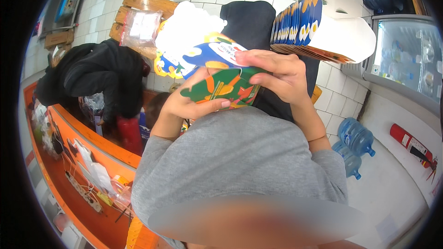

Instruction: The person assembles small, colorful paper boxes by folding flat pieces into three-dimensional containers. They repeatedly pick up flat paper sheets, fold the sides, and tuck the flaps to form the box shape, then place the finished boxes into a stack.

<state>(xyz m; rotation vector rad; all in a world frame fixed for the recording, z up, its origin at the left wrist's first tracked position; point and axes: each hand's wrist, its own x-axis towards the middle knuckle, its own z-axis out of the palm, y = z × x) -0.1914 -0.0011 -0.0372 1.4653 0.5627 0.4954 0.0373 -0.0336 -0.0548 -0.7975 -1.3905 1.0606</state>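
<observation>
Close to my chest I hold a printed cardboard food box, green on one panel and blue, white and yellow on another. My left hand grips its left side, with the thumb across the green panel. The fingers and thumb of my right hand pinch its upper right edge, where the panels meet. Far right of the hands, a row of nested blue-and-white cartons leans with white inner flaps outward. Just beyond the box is a white bundle, whose kind I cannot make out.
A wooden slatted pallet or bench carries a clear packet. At left a person in black bends over beside an orange counter. Blue water bottles, a fire extinguisher and a glass-door fridge stand right.
</observation>
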